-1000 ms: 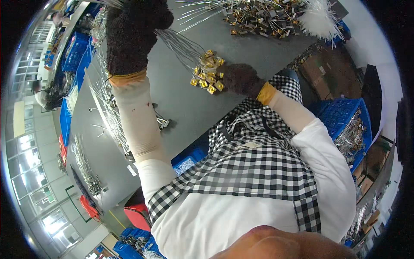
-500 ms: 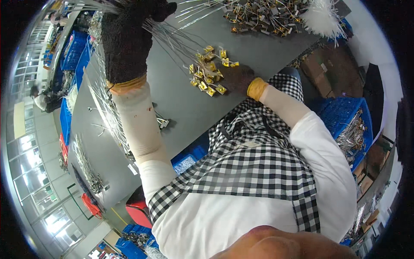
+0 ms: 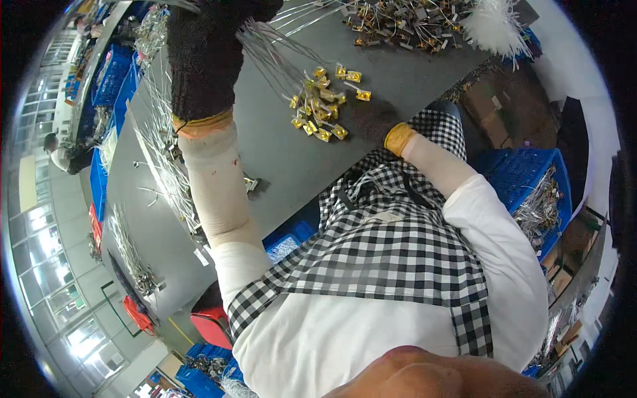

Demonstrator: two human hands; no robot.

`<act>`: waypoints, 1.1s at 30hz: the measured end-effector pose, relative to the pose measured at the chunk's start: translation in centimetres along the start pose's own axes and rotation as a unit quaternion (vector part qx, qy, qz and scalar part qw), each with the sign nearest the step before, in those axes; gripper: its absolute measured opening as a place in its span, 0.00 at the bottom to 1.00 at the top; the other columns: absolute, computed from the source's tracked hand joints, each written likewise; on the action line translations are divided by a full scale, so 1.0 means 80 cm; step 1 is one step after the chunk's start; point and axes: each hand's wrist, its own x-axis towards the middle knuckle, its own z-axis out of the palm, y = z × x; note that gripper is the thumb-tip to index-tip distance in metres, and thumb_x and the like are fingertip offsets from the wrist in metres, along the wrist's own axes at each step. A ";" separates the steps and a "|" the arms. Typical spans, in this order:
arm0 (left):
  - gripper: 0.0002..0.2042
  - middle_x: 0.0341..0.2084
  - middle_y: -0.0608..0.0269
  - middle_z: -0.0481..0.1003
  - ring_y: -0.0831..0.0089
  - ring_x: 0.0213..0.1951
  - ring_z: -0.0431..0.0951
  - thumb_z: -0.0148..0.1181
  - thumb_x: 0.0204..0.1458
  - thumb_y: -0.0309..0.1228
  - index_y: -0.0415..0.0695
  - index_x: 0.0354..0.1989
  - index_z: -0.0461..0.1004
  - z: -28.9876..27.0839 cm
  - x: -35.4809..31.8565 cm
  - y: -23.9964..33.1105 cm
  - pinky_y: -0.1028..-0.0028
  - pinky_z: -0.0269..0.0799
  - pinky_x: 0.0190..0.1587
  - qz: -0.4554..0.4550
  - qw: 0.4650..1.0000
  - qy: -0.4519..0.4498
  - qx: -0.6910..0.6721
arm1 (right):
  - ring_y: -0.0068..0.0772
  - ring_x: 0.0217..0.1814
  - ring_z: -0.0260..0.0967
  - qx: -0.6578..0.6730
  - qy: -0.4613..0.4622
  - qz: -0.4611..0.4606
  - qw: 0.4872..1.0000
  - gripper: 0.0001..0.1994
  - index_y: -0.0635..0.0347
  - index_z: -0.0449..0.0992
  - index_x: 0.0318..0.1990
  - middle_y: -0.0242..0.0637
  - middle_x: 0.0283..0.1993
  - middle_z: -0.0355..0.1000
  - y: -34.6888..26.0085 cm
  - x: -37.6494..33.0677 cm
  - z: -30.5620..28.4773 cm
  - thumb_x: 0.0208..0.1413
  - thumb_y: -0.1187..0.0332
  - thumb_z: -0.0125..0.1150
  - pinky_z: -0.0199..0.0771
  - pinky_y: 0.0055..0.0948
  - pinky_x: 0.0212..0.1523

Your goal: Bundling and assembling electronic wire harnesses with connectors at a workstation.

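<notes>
My left hand (image 3: 209, 56), in a dark knitted glove with an orange cuff, is closed around a bundle of thin silvery-grey wires (image 3: 265, 46) at the upper left of the table. The wires run out of it toward the middle, ending in a cluster of small yellow connectors (image 3: 318, 109) just above the grey tabletop. My right hand (image 3: 371, 121), gloved the same way, is right beside the cluster on its right side. Its fingers are dark, blurred and partly hidden among the connectors, so their grip does not show.
A heap of wired parts (image 3: 405, 23) lies at the table's far side, beside a white fibrous tuft (image 3: 496, 30). More wire bundles (image 3: 133, 255) rest at the left. A blue crate (image 3: 531, 172) of wires stands at my right, near cardboard (image 3: 491, 109). A person (image 3: 63, 156) is at far left.
My left hand has shifted slightly right with the wires. My right hand has moved a little to the right, and a few connectors at the cluster's right edge now stand farther apart.
</notes>
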 end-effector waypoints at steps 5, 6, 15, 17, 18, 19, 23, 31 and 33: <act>0.21 0.24 0.67 0.70 0.76 0.24 0.70 0.57 0.59 0.33 0.35 0.57 0.67 -0.004 -0.002 -0.002 0.70 0.73 0.36 -0.012 1.000 0.005 -0.024 | 0.50 0.43 0.77 -0.113 -0.171 0.226 0.952 0.22 0.62 0.66 0.59 0.50 0.43 0.76 -0.005 -0.011 -0.001 0.61 0.61 0.48 0.77 0.47 0.42; 0.21 0.24 0.67 0.70 0.76 0.24 0.70 0.57 0.59 0.33 0.35 0.57 0.67 -0.006 -0.002 -0.003 0.70 0.73 0.36 -0.011 1.000 0.007 -0.024 | 0.53 0.46 0.76 -0.117 -0.210 0.262 0.935 0.19 0.59 0.70 0.55 0.51 0.42 0.77 -0.014 -0.010 -0.007 0.60 0.61 0.48 0.76 0.51 0.46; 0.20 0.24 0.68 0.70 0.76 0.25 0.70 0.56 0.59 0.35 0.35 0.55 0.69 -0.003 -0.005 -0.001 0.71 0.72 0.36 -0.024 0.999 -0.003 -0.024 | 0.50 0.37 0.77 -0.101 -0.166 0.050 0.980 0.32 0.56 0.57 0.68 0.49 0.43 0.77 -0.065 0.024 -0.019 0.55 0.61 0.54 0.77 0.48 0.35; 0.21 0.24 0.67 0.70 0.75 0.25 0.70 0.57 0.59 0.34 0.34 0.56 0.68 0.001 -0.006 -0.003 0.70 0.72 0.36 -0.015 0.999 -0.003 -0.037 | 0.52 0.43 0.77 -0.114 -0.204 0.054 0.971 0.31 0.58 0.56 0.68 0.52 0.47 0.76 -0.052 0.021 0.006 0.57 0.62 0.51 0.77 0.48 0.41; 0.21 0.24 0.67 0.70 0.75 0.25 0.70 0.57 0.59 0.34 0.34 0.56 0.68 -0.006 -0.007 -0.005 0.70 0.72 0.36 -0.016 0.999 0.001 -0.035 | 0.52 0.43 0.77 -0.112 -0.206 0.050 0.971 0.31 0.58 0.56 0.68 0.52 0.47 0.76 -0.049 0.018 0.012 0.57 0.62 0.51 0.77 0.48 0.41; 0.21 0.24 0.67 0.70 0.75 0.25 0.70 0.58 0.59 0.34 0.35 0.56 0.68 -0.017 -0.005 -0.011 0.70 0.72 0.36 -0.019 1.000 0.013 -0.020 | 0.52 0.53 0.71 -0.117 -0.212 0.028 0.970 0.27 0.53 0.60 0.67 0.50 0.56 0.70 -0.047 0.015 0.014 0.59 0.62 0.49 0.73 0.50 0.50; 0.19 0.23 0.68 0.70 0.76 0.23 0.69 0.58 0.59 0.33 0.35 0.54 0.71 -0.018 -0.004 -0.016 0.72 0.72 0.34 0.008 0.998 0.015 -0.068 | 0.51 0.64 0.64 -0.140 -0.366 0.109 0.914 0.23 0.47 0.65 0.64 0.48 0.68 0.60 -0.033 0.025 0.019 0.61 0.59 0.48 0.66 0.52 0.59; 0.17 0.21 0.71 0.70 0.80 0.20 0.67 0.59 0.59 0.37 0.37 0.49 0.76 -0.026 -0.002 -0.020 0.76 0.68 0.27 -0.047 0.981 -0.004 -0.186 | 0.50 0.55 0.72 -0.173 -0.158 -0.064 0.970 0.24 0.50 0.61 0.67 0.53 0.60 0.68 -0.046 -0.024 -0.019 0.62 0.62 0.44 0.73 0.49 0.52; 0.17 0.21 0.71 0.70 0.80 0.20 0.68 0.59 0.59 0.37 0.37 0.48 0.76 -0.020 -0.001 -0.020 0.76 0.68 0.27 -0.016 0.999 0.032 -0.036 | 0.50 0.54 0.73 -0.118 -0.239 0.042 0.963 0.25 0.53 0.60 0.67 0.54 0.58 0.69 -0.045 -0.029 -0.029 0.62 0.62 0.44 0.74 0.48 0.51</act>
